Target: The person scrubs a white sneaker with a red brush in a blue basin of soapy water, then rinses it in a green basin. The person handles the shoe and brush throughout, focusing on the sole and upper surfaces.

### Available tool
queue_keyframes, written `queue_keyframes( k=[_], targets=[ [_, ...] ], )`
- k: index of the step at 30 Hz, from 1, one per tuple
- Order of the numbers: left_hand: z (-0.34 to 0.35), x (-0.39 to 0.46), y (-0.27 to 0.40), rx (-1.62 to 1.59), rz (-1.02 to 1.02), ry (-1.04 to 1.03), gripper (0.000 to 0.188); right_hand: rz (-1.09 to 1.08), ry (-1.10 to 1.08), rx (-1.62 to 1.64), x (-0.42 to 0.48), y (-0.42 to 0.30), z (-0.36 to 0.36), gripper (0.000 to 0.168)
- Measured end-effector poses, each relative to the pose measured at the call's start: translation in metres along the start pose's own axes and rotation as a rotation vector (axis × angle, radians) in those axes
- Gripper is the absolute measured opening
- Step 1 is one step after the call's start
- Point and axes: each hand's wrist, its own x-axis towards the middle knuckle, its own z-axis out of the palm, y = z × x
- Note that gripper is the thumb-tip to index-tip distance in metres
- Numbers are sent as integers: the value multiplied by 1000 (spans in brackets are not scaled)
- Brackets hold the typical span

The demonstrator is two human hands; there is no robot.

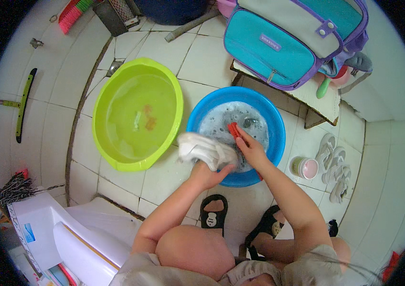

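My left hand (pixel 207 177) grips a white shoe (pixel 204 148), which is blurred by motion and overlaps the near left rim of a blue basin (pixel 276 118). In my right hand (pixel 250 148) is a small red brush (pixel 234 130), apart from the shoe and above the suds. Foamy grey water (pixel 220 118) fills the basin, and a dark patch shows among the bubbles. Left of it stands a yellow-green basin (pixel 105 143) holding clear water. Small reddish marks show at its bottom.
A teal and purple backpack (pixel 270 46) lies on a low white bench (pixel 325 107). To the right are an open tub (pixel 305 168) and several pale shoes (pixel 334 164). A white toilet (pixel 91 243) is at lower left. A floor squeegee (pixel 26 105) leans by the left wall.
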Motion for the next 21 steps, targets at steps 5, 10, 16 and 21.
queue_keyframes(
  k=[5,10,16,21],
  targets=[
    [-11,11,12,560,76,-214,29,220,-215,466,-9,-36,8,73],
    [-11,16,29,672,117,-182,23,151,-96,787,-12,-35,34,81],
    [-9,5,17,374,162,358,41,479,8,998,-3,-2,37,68],
    [-3,6,-12,-577,-261,336,97,472,27,908,-10,-3,40,52]
  ],
)
